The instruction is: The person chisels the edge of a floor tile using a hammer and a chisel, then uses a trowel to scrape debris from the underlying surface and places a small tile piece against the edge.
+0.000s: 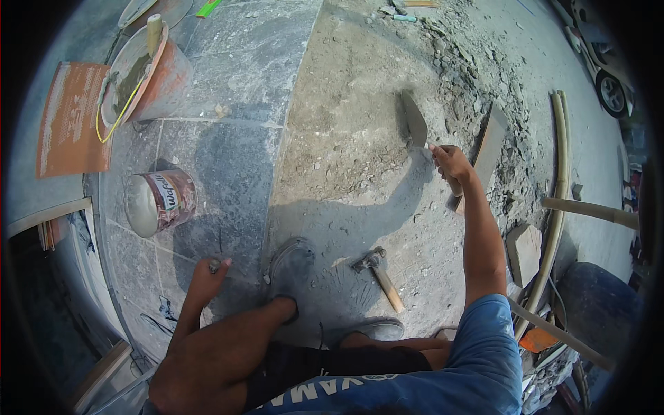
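My right hand is stretched forward and grips the handle of a steel trowel, whose blade rests on the rough mortar bed. My left hand hangs low over the grey stone tiles, fingers curled around a small dark object. A hammer with a wooden handle lies on the mortar just in front of my shoes.
An orange bucket with mortar and a stick stands at the far left; a small tipped can lies nearer. A stone slab piece, rubble, a stone block and long pipes lie to the right.
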`<state>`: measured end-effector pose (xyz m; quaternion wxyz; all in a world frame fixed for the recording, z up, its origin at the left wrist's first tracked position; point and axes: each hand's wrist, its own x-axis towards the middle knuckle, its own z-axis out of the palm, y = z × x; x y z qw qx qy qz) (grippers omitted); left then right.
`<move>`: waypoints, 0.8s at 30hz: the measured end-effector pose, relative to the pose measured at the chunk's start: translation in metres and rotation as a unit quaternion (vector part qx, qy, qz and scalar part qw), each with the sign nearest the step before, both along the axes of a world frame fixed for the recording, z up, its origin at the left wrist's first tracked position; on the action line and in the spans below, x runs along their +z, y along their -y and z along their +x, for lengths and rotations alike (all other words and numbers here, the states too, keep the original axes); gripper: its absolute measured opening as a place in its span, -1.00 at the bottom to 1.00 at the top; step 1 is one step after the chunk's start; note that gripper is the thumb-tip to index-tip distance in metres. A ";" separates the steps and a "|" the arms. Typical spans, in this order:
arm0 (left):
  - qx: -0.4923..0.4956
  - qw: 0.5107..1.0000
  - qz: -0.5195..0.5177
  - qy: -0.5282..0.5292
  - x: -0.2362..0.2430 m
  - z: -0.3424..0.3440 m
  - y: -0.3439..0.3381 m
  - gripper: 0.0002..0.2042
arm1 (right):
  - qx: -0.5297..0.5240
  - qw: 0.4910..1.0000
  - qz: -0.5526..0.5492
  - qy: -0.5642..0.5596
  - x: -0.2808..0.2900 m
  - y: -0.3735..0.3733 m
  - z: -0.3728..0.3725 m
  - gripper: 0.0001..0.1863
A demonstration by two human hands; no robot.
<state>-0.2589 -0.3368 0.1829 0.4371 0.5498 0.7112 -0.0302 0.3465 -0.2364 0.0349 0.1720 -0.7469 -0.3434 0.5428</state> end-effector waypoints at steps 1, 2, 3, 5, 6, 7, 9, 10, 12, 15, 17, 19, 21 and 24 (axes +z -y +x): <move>0.016 1.000 0.002 -0.004 0.004 -0.001 0.002 -0.56 | -0.032 0.999 -0.003 0.007 0.009 0.008 0.014 -0.54; 0.028 1.000 0.004 -0.004 0.003 -0.001 0.003 -0.56 | -0.051 0.993 0.023 0.100 0.006 0.016 0.031 -0.52; 0.029 1.000 0.005 -0.001 0.000 -0.003 0.006 -0.56 | -0.094 0.988 0.039 0.112 0.011 0.018 0.039 -0.53; 0.021 0.999 0.028 -0.010 -0.009 -0.005 0.011 -0.55 | -0.119 0.983 0.049 0.135 0.011 0.026 0.042 -0.53; 0.020 0.999 0.031 -0.010 -0.010 -0.001 0.006 -0.55 | -0.100 0.984 0.043 0.143 0.018 0.023 0.017 -0.53; 0.021 1.000 0.003 -0.004 -0.004 0.001 0.008 -0.55 | -0.063 0.992 0.061 0.092 0.037 0.019 -0.022 -0.51; 0.013 1.000 -0.013 0.008 -0.002 0.008 0.003 -0.55 | 0.089 0.995 0.055 0.001 0.048 0.008 -0.090 -0.48; -0.005 1.000 -0.012 0.000 -0.006 0.011 0.003 -0.55 | 0.166 0.985 0.014 -0.052 0.046 0.003 -0.116 -0.48; -0.034 0.999 -0.006 -0.003 -0.009 0.027 -0.002 -0.55 | 0.210 0.972 -0.006 -0.109 0.014 0.002 -0.149 -0.52; -0.054 0.998 -0.023 -0.005 0.000 0.037 -0.010 -0.55 | 0.136 0.982 0.008 -0.130 -0.004 0.003 -0.124 -0.53; -0.027 1.000 -0.001 -0.002 0.001 0.033 -0.002 -0.55 | 0.080 0.993 0.000 -0.082 0.005 0.011 -0.066 -0.53; -0.020 1.000 0.004 0.000 -0.002 0.021 0.004 -0.55 | 0.030 0.999 -0.019 0.017 0.009 0.029 -0.003 -0.46; -0.013 1.000 0.012 0.004 -0.003 0.020 0.003 -0.55 | -0.022 0.994 -0.004 0.108 0.018 0.048 0.046 -0.48; -0.035 0.999 0.017 0.006 -0.002 0.031 -0.002 -0.56 | -0.083 0.977 0.014 0.194 0.043 0.076 0.067 -0.49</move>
